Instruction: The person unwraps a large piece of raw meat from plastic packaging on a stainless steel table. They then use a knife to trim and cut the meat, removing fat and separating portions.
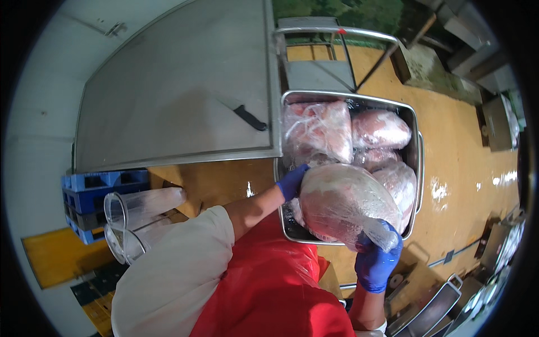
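Observation:
A large bagged piece of meat, wrapped in clear plastic, is held over the near part of a metal tub. My left hand, in a blue glove, grips its left side, with some fingers hidden by the bag. The gathered plastic end of the bag is pinched in my right hand, also gloved in blue. Other wrapped meat pieces lie in the tub: a flat-topped pack at the far left, a rounded one at the far right, and more partly covered by the held piece.
A steel table stands left of the tub, with a black-handled knife near its right edge. Behind the tub is a metal cart. Blue pallets and clear plastic-lined round frames stand at the left.

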Tool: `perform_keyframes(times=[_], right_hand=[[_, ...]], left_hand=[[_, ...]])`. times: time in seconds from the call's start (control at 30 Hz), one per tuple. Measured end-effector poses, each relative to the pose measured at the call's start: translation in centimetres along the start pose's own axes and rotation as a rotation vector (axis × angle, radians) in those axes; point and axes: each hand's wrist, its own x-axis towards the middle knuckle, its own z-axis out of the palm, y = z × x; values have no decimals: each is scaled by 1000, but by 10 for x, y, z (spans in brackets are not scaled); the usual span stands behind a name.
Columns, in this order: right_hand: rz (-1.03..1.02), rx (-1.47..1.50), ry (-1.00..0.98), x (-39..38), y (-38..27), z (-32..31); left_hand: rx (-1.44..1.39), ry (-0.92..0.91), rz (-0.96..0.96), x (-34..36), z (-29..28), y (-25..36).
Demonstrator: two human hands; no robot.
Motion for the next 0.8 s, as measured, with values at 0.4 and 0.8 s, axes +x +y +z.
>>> perform_keyframes(times=[0.4, 0.8], right_hand=[[-468, -807, -342, -3, -87, 220], [484, 378, -244, 4, 3, 542]], left_hand=[[246, -283, 530, -214, -78, 102], [382, 901, 625, -460, -315, 336]])
